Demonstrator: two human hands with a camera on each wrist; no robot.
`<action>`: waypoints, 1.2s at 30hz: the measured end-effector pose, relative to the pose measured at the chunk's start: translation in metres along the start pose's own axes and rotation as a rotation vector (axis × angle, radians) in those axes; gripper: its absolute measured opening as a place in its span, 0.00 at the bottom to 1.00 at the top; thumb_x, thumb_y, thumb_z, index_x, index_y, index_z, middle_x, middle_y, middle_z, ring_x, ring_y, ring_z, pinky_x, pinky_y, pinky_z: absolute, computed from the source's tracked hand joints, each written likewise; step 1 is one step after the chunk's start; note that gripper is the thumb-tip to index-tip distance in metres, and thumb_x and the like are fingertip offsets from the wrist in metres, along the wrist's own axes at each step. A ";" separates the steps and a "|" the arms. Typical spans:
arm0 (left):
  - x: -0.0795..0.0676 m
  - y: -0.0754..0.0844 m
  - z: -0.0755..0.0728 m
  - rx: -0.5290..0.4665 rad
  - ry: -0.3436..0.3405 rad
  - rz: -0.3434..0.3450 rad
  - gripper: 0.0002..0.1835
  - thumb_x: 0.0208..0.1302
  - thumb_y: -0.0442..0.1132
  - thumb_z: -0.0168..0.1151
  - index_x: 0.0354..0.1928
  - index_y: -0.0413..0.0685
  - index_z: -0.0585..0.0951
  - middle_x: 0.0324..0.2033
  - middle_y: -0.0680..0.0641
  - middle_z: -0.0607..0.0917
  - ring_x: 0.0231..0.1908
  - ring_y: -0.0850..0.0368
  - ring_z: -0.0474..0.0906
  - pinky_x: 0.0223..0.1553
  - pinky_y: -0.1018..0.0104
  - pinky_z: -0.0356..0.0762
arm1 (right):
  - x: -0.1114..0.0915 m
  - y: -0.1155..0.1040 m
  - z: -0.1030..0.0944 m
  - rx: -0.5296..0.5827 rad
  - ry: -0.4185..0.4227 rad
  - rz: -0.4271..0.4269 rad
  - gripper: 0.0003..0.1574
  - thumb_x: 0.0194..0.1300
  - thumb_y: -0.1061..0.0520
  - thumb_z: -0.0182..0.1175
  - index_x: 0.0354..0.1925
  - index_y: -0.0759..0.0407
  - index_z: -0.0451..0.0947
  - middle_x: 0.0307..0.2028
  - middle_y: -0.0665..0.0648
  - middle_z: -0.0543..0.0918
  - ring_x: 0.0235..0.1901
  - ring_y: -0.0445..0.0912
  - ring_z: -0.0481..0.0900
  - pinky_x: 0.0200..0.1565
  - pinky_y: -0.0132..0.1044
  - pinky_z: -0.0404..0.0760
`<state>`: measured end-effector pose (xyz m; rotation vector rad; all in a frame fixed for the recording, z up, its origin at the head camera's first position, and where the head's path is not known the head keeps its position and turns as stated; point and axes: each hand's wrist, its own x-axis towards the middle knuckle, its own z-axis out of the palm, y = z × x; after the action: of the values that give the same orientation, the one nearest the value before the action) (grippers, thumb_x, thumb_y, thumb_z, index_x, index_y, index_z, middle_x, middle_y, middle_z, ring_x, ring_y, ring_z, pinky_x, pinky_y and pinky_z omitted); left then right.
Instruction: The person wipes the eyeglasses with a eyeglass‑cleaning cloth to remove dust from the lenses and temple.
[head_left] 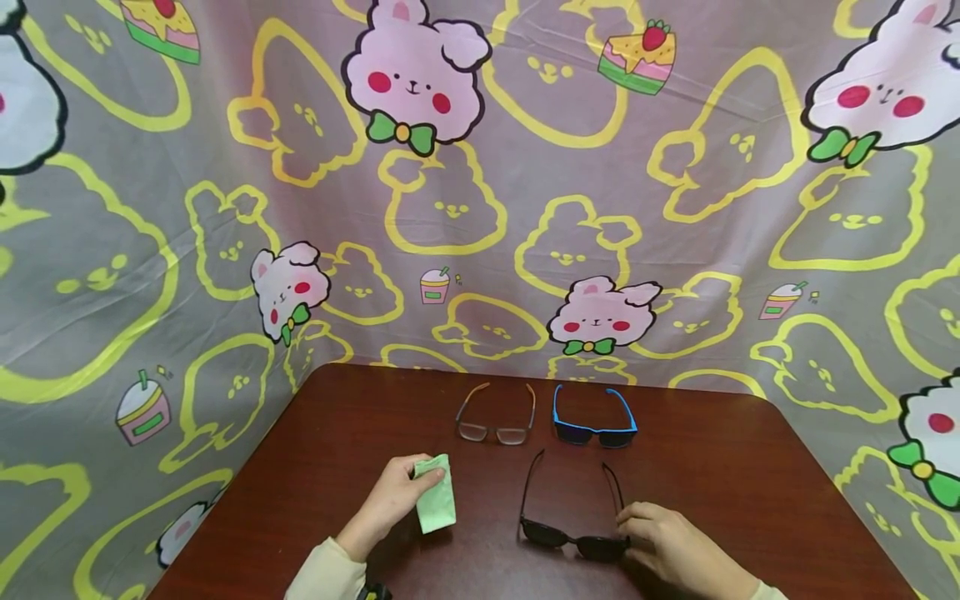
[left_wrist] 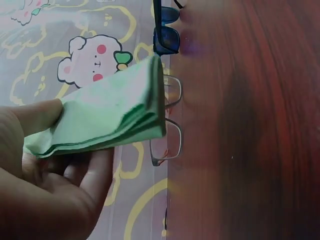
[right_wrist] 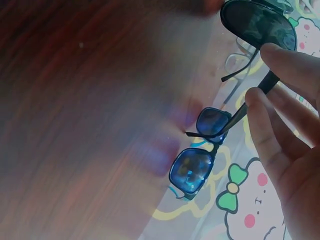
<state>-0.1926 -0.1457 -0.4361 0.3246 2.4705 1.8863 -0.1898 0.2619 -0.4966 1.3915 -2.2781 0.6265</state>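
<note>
A folded light green cloth [head_left: 437, 507] is pinched between the thumb and fingers of my left hand [head_left: 396, 493], its layered edges showing in the left wrist view. My right hand [head_left: 678, 543] grips black sunglasses [head_left: 546, 535] at the corner where the right temple meets the front. Both temples of these sunglasses are unfolded and point away from me. In the right wrist view a fingertip touches the dark lens [right_wrist: 250, 25], and other fingers lie along the temple [right_wrist: 241, 113].
Farther back on the brown table [head_left: 360, 417] lie clear-lens glasses [head_left: 512, 436] with orange-tipped temples. Blue-framed sunglasses [head_left: 617, 439] lie to their right. Both pairs have open temples. A grey curtain [head_left: 465, 183] with bunny prints hangs behind the table and along its sides.
</note>
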 end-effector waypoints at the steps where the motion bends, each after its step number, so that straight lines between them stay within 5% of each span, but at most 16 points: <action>1: -0.001 0.003 0.000 0.005 -0.002 -0.002 0.06 0.61 0.28 0.58 0.34 0.28 0.79 0.24 0.47 0.78 0.23 0.61 0.73 0.26 0.69 0.73 | 0.000 0.000 0.000 0.002 0.000 -0.004 0.24 0.37 0.68 0.74 0.36 0.52 0.80 0.40 0.48 0.78 0.37 0.37 0.78 0.38 0.19 0.73; 5: -0.001 0.003 0.002 0.018 -0.005 -0.030 0.06 0.61 0.28 0.58 0.33 0.29 0.79 0.22 0.49 0.76 0.23 0.60 0.72 0.25 0.70 0.72 | 0.001 -0.001 0.000 0.001 0.006 -0.025 0.24 0.36 0.70 0.73 0.35 0.53 0.80 0.39 0.49 0.79 0.37 0.38 0.78 0.38 0.20 0.73; 12: 0.009 -0.025 0.005 0.014 -0.036 -0.072 0.06 0.64 0.31 0.55 0.35 0.33 0.79 0.23 0.51 0.76 0.24 0.60 0.72 0.27 0.69 0.71 | 0.002 0.000 0.001 0.024 0.026 -0.050 0.22 0.40 0.70 0.72 0.36 0.54 0.80 0.38 0.49 0.79 0.36 0.38 0.79 0.37 0.19 0.73; 18: 0.009 -0.033 0.005 -0.008 -0.088 -0.077 0.09 0.60 0.30 0.56 0.39 0.31 0.80 0.25 0.50 0.80 0.26 0.60 0.75 0.29 0.68 0.73 | 0.006 0.000 -0.001 0.012 0.065 -0.040 0.22 0.42 0.68 0.73 0.37 0.54 0.79 0.37 0.48 0.79 0.35 0.38 0.79 0.37 0.20 0.73; 27: 0.011 -0.027 0.006 -0.053 -0.027 -0.070 0.09 0.62 0.28 0.55 0.42 0.28 0.78 0.25 0.48 0.81 0.25 0.60 0.75 0.28 0.69 0.73 | 0.014 -0.005 -0.013 0.078 0.172 0.064 0.30 0.38 0.74 0.72 0.40 0.53 0.80 0.36 0.46 0.81 0.33 0.37 0.79 0.35 0.20 0.74; 33: 0.002 0.004 0.009 -0.048 0.040 -0.045 0.09 0.64 0.27 0.52 0.42 0.26 0.77 0.29 0.39 0.82 0.28 0.54 0.77 0.29 0.67 0.75 | 0.022 -0.007 -0.024 0.073 0.233 0.079 0.26 0.42 0.73 0.71 0.41 0.54 0.81 0.37 0.48 0.82 0.35 0.39 0.81 0.38 0.22 0.75; 36: 0.004 0.002 0.012 -0.075 0.083 -0.018 0.09 0.64 0.27 0.53 0.42 0.26 0.78 0.30 0.38 0.83 0.28 0.55 0.77 0.29 0.69 0.75 | 0.024 -0.007 -0.028 0.091 0.247 0.092 0.25 0.43 0.72 0.70 0.41 0.54 0.81 0.37 0.49 0.83 0.35 0.39 0.81 0.37 0.22 0.75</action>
<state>-0.1943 -0.1329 -0.4368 0.2263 2.4362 2.0188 -0.1910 0.2569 -0.4594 1.1805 -2.1481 0.8895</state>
